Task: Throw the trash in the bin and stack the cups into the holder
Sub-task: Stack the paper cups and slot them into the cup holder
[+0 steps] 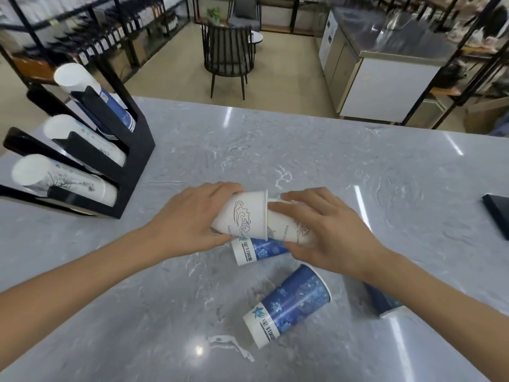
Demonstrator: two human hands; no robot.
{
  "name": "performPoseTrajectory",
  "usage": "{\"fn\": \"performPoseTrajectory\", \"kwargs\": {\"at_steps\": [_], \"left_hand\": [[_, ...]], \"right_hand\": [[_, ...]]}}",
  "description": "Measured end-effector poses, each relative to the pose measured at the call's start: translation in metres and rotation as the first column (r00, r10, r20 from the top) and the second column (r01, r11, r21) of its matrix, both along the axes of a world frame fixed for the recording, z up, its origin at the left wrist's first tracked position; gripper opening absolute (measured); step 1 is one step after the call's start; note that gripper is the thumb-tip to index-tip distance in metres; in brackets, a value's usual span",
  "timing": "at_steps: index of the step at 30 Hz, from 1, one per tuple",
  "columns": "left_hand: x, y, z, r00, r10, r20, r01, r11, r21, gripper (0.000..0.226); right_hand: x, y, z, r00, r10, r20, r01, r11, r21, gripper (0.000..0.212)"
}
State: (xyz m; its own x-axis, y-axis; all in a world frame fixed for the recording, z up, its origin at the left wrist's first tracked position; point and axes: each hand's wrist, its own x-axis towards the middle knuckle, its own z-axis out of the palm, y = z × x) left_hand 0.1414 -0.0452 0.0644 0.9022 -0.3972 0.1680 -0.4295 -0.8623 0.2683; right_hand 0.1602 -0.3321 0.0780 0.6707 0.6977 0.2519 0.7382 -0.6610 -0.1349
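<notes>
My left hand (190, 216) grips a white paper cup (242, 215) with a cloud pattern, its mouth facing right. My right hand (327, 230) grips a second white cup (289, 230), whose bottom end sits inside the first cup's mouth. Both cups hover just above the grey marble counter (192, 150). Under them lies a blue cup (259, 250) on its side. Another blue cup (289, 304) lies nearer me, and a third blue cup (385, 301) is partly hidden behind my right forearm. A black cup holder (137, 150) at the left has three slanted slots with cup stacks.
A dark flat object (498, 210) lies at the counter's right edge. Beyond the counter stand a black chair (227, 56), shelving racks and a steel worktop (385, 37). No bin is in view.
</notes>
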Motion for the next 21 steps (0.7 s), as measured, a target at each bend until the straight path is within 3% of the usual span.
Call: {"fn": "performPoseTrajectory", "kwargs": {"at_steps": [3, 8, 15, 21], "left_hand": [[-0.004, -0.002, 0.002, 0.999, -0.008, 0.034, 0.008, 1.000, 0.008, 0.070], [-0.013, -0.001, -0.001, 0.999, 0.014, 0.036, -0.013, 1.000, -0.020, 0.073], [-0.030, -0.004, -0.007, 0.999, -0.003, 0.045, 0.005, 0.998, -0.059, 0.067], [-0.048, 0.009, -0.013, 0.999, 0.037, -0.002, -0.037, 0.989, -0.142, 0.070]], "right_hand": [[-0.001, 0.006, -0.006, 0.995, 0.077, 0.057, -0.081, 0.993, 0.081, 0.067], [-0.004, 0.012, -0.017, 0.986, 0.164, 0.016, -0.163, 0.958, 0.237, 0.082], [-0.007, 0.032, -0.034, 0.935, 0.352, -0.033, -0.332, 0.906, 0.262, 0.078], [-0.006, 0.049, -0.045, 0.902, 0.426, 0.075, -0.429, 0.860, 0.278, 0.067]]}}
